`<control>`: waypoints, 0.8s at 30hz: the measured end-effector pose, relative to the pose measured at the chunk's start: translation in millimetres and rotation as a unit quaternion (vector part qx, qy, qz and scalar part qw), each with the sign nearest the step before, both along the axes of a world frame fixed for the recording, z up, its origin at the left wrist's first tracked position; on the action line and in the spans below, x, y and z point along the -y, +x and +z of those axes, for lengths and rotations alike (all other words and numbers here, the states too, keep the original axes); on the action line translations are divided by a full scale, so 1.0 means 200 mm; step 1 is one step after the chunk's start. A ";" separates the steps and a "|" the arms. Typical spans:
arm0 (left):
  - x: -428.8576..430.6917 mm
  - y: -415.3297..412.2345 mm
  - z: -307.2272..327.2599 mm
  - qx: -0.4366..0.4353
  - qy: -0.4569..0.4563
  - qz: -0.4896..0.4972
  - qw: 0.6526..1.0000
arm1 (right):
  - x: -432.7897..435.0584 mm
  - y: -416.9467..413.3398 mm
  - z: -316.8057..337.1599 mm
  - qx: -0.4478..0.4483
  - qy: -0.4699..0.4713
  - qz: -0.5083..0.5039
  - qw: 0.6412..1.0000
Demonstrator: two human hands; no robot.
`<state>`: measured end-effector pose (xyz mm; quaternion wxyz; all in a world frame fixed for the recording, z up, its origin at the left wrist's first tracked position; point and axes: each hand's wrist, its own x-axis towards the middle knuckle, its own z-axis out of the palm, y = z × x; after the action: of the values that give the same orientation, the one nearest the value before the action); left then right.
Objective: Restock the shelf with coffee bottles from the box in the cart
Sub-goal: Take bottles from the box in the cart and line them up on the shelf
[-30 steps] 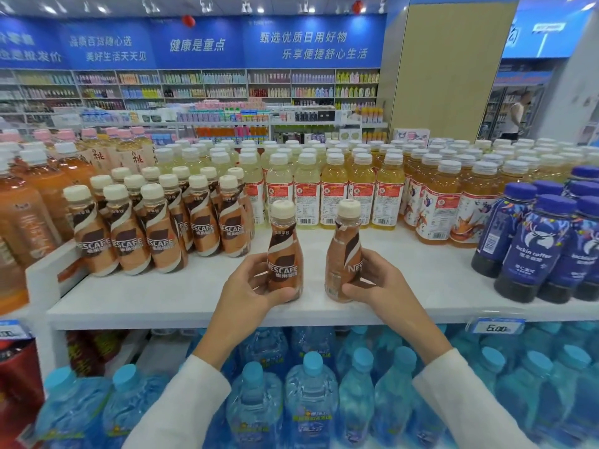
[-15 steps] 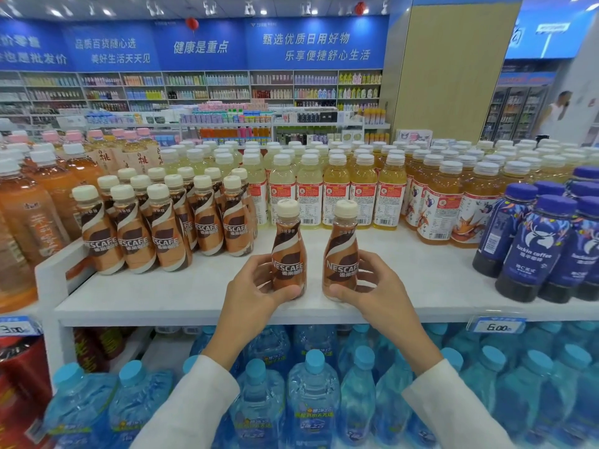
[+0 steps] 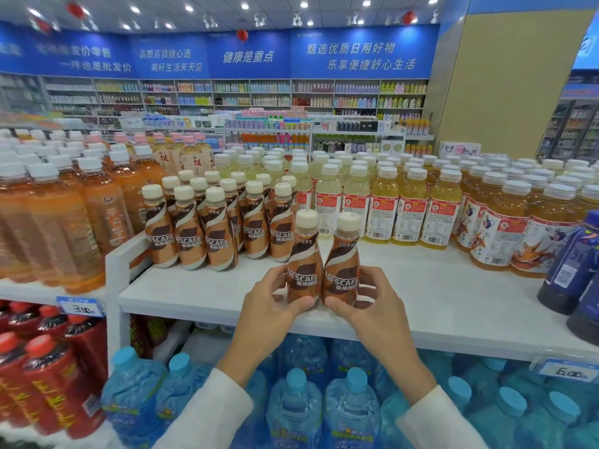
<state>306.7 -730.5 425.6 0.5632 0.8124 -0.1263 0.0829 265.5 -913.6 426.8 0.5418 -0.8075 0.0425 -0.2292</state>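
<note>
Two brown Nescafe coffee bottles with cream caps stand upright on the white shelf [image 3: 421, 306], touching side by side. My left hand [image 3: 267, 306] grips the left bottle [image 3: 303, 264] around its lower body. My right hand [image 3: 369, 306] grips the right bottle [image 3: 342, 267] the same way. Both labels face me. A group of several matching coffee bottles [image 3: 214, 234] stands behind and to the left on the same shelf. The box and the cart are out of view.
Orange tea bottles [image 3: 64, 228] fill the left section behind a white divider [image 3: 113, 264]. Yellow juice bottles [image 3: 402, 209] line the back, dark blue coffee bottles [image 3: 570, 267] stand at the right. Water jugs [image 3: 301, 403] and red bottles [image 3: 48, 377] sit below. Bare shelf lies right of my hands.
The two bottles have come together until they touch, and the right one has turned its label toward me. My view has shifted rightward.
</note>
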 end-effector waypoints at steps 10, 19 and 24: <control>-0.31 0.18 0.00 0.040 0.058 0.096 0.993 | -0.37 0.28 0.02 0.001 -0.026 0.049 0.998; -0.28 0.25 -0.02 0.041 -0.022 0.170 0.984 | -0.43 0.43 0.01 0.000 -0.025 0.048 0.999; -0.25 0.28 -0.03 0.069 0.006 0.206 0.976 | -0.44 0.46 0.01 -0.001 -0.023 0.049 0.999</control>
<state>362.7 -680.4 418.7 0.5193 0.8165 0.0046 0.2523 356.9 -826.5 428.8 0.5338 -0.8210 -0.0024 -0.2026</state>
